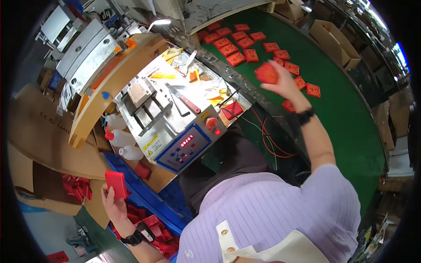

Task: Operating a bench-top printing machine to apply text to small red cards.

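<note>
My left hand (114,207) is closed around a plain red square box (115,183), held up above a blue bin (169,204) of red boxes (154,228). Out to the right, my right hand (286,84) grips a red-orange square box (267,73), smeared by motion, over a green surface (342,127). Several red square boxes with gold patterns (251,55) lie there in loose rows. Between my hands stands a grey press machine (164,118) with a blue-framed control panel (183,147). On its top plate is a small square block fixture (139,92), and no hand touches it.
A red-handled knife (189,103), a hex key (179,105) and orange foil scraps (163,75) lie on the machine. A red knob (211,123) sits at its corner. White plastic bottles (123,138) stand left of it. Cardboard boxes (48,127) crowd the left. Cables (263,127) hang beside the green surface.
</note>
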The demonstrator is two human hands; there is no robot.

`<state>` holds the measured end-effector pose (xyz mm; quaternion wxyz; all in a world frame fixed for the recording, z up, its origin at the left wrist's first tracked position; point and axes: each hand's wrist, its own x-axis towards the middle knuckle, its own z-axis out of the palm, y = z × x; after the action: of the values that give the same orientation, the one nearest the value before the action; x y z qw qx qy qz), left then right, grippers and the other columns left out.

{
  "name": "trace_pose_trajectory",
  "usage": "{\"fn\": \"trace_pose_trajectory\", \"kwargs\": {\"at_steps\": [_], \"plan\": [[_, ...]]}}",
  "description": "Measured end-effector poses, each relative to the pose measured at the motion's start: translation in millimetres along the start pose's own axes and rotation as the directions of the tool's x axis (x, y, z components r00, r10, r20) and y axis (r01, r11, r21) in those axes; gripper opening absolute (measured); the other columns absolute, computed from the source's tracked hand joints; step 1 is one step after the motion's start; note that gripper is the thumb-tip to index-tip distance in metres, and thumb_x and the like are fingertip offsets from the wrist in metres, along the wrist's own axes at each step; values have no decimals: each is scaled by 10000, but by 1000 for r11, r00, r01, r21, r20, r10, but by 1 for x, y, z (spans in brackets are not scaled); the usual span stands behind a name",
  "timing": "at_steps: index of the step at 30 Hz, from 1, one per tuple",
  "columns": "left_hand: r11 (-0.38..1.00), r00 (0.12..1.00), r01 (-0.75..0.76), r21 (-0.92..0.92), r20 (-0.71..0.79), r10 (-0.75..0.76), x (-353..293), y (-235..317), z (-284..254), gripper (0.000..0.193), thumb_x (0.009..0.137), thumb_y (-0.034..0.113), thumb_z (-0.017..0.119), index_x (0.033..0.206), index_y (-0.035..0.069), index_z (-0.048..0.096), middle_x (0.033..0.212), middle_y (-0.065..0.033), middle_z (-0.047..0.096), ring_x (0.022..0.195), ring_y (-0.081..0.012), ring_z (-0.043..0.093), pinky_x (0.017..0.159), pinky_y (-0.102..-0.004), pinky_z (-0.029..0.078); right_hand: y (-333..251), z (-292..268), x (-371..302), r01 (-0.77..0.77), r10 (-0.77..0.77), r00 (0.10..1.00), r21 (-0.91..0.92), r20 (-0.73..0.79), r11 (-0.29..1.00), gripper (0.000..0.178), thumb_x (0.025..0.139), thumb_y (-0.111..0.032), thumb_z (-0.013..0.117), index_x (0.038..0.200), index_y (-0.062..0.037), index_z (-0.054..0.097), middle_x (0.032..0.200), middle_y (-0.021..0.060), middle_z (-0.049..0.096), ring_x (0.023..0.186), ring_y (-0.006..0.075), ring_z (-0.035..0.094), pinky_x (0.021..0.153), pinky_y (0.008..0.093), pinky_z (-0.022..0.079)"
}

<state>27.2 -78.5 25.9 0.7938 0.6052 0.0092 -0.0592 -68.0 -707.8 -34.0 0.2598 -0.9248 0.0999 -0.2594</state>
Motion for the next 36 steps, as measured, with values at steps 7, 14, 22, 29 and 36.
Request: {"fn": "trace_pose_trajectory", "kwargs": {"at_steps": [7, 14, 22, 29, 36], "plan": [[997, 984, 79, -7, 160, -77, 15, 12, 37, 623, 687, -44, 595, 1279, -6, 405, 1177, -114, 525, 1055, -215, 536, 897, -328, 452, 124, -77, -124, -580, 558, 795, -566, -237, 586, 808, 625, -362, 756, 1265, -10, 410, 1177, 212, 530, 1078, 360, 517, 919, 395, 424], [1000, 931, 19, -2, 364, -17, 72, 26, 137, 473, 808, 1, 595, 1244, 36, 414, 1083, -88, 543, 992, -169, 561, 828, -293, 478, 84, -1, -63, -345, 372, 923, 210, -100, 915, 564, 810, -168, 653, 1291, -23, 396, 1085, 136, 565, 866, 156, 569, 774, 282, 475], [954, 962, -77, 290, 272, -5, 156, 8, 199, 340, 843, 141, 618, 1165, 81, 527, 1040, -57, 589, 919, -145, 586, 828, -281, 467, 25, 127, 12, -563, 417, 825, 497, 382, 660, 443, 829, -169, 594, 1219, -8, 458, 808, 75, 648, 542, 81, 555, 467, 204, 420], [755, 952, -144, 640, 297, -69, 197, -14, 204, 398, 889, 329, 537, 1122, 8, 566, 1088, -86, 610, 984, -178, 570, 858, -296, 431, 46, 145, 15, -687, 518, 722, 571, 459, 450, 433, 844, -159, 563, 1232, -8, 443, 821, 76, 637, 503, 79, 539, 399, 175, 399], [48, 803, -596, 802, 593, 63, 229, -23, 200, 487, 927, 394, 419, 1171, -20, 497, 1151, -164, 563, 1061, -231, 524, 901, -294, 395, 49, 155, 14, -616, 462, 785, 599, 412, 512, 391, 846, -145, 565, 1192, 7, 464, 802, 78, 629, 505, 78, 539, 417, 180, 421]]}}
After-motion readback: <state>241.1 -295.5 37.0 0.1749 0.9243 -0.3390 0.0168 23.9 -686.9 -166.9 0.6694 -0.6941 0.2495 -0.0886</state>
